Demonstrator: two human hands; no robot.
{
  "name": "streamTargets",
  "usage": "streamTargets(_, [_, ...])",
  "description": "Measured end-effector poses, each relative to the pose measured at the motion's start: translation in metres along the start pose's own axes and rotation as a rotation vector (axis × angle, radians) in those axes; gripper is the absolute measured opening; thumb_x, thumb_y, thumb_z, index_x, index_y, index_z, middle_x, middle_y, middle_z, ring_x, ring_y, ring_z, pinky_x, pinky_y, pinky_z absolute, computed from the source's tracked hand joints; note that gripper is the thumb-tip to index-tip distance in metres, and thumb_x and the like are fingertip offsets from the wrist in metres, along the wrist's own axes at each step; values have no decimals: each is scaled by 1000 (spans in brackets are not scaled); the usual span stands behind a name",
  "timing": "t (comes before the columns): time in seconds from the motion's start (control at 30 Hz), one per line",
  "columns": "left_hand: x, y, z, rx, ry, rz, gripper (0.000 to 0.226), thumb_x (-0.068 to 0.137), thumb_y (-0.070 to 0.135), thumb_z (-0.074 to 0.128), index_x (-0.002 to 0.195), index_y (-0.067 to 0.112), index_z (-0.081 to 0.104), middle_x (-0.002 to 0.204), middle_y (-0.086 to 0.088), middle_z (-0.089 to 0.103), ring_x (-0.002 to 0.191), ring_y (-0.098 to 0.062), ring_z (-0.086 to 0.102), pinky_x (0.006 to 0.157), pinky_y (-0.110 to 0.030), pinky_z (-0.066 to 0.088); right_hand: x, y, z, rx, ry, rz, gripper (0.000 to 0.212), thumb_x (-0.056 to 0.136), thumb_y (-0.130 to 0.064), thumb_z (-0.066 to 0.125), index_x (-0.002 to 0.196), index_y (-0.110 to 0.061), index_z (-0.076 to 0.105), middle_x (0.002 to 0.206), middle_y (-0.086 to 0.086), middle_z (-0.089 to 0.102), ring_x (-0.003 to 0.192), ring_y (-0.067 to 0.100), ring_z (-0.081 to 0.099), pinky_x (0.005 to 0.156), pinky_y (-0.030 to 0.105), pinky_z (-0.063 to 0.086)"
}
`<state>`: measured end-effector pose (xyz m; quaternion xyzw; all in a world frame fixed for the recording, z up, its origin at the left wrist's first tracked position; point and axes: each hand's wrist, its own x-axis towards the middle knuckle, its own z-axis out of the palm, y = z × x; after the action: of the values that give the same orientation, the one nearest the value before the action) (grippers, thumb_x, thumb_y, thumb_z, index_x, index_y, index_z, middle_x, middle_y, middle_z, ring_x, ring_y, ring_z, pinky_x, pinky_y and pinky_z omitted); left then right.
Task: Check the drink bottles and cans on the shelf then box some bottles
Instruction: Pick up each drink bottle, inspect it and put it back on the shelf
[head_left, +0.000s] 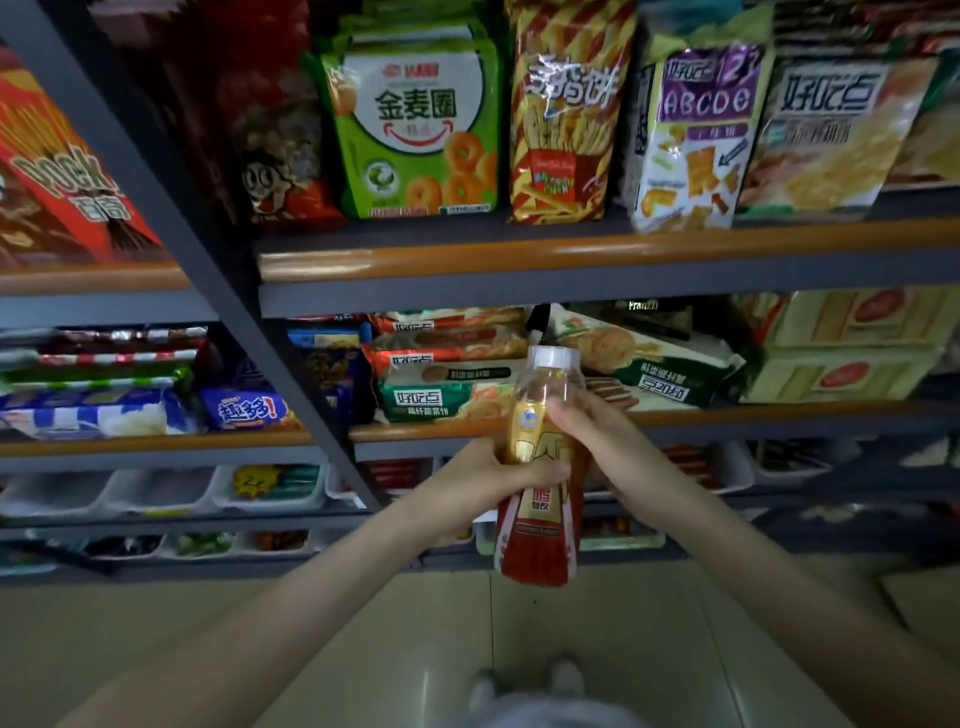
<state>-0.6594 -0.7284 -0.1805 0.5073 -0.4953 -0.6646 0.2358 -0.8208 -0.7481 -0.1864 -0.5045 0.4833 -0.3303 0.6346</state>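
Note:
I hold one drink bottle (540, 525) upright in front of the shelves. It has a white cap, a clear neck with amber liquid, and a gold and red label. My left hand (488, 480) wraps around its middle from the left, thumb across the label. My right hand (597, 431) grips the upper part from the right, fingers on the clear shoulder. No box and no other bottles or cans show in this view.
A dark metal shelf unit (571, 260) with orange edge strips fills the view, packed with snack bags (415, 130) and biscuit packs (452, 389). White trays (265, 488) line the lower shelves. Pale tiled floor (363, 649) and my shoes (524, 680) lie below.

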Motion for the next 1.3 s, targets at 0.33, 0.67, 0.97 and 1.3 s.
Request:
streamTargets(0.33, [20, -26, 15, -417, 66, -230, 47, 85, 37, 66, 120, 6, 62, 110, -14, 72, 106, -28, 67, 95, -43, 52, -25, 34, -20, -152, -214, 32, 72, 82, -40, 62, 136, -55, 18, 138, -30, 37, 124, -11, 43, 87, 11, 46])
streamTargets(0.67, [33, -33, 23, -349, 175, -289, 41, 84, 38, 71, 113, 9, 62, 95, -9, 75, 88, -21, 72, 72, -34, 59, -25, 48, -19, -571, -172, -8, 98, 76, -52, 73, 150, -40, 9, 148, -10, 31, 134, 8, 37, 108, 37, 41])
streamTargets(0.97, [31, -21, -2, -176, 115, -55, 27, 100, 35, 46, 102, 10, 56, 118, -26, 63, 104, -31, 66, 88, -34, 56, -19, 43, -34, 283, -48, 165, 63, 69, -23, 81, 126, -18, 55, 111, 5, 70, 100, 24, 68, 77, 32, 56])
streamTargets(1.3, [39, -32, 12, -476, -339, -53, 99, 59, 38, 90, 140, 26, 35, 120, -10, 68, 113, -35, 63, 88, -52, 54, -21, 52, -40, 418, -67, 203, 81, 64, -53, 80, 130, -14, 55, 127, 12, 62, 113, 27, 63, 88, 37, 54])
